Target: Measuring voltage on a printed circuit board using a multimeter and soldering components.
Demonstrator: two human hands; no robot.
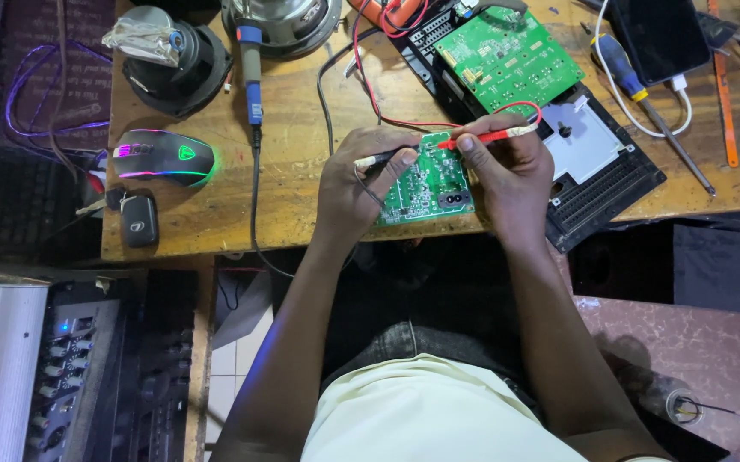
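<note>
Board: a small green rectangular circuit board lies at the near edge of the wooden workbench, slightly overhanging it, between both hands.
Left hand: the left hand rests on the board's left side, fingers closed around a black probe whose tip touches the board near its top edge.
Right hand: the right hand pinches a red probe, its tip set on the board close beside the black one.
Risk, short: the two tips sit near each other among dense solder points; a small slip of either hand could bridge neighbouring contacts.
Risk, board: its place at the bench edge means pressure from a palm could tip or slide it toward the lap.
Risk, leads: the red lead and black lead loop back across the bench; a snag could jerk a probe off its point.
Nearby: a larger green circuit board on a black plastic chassis, a blue-handled screwdriver, a glowing black computer mouse, and a blue-handled soldering iron.
</note>
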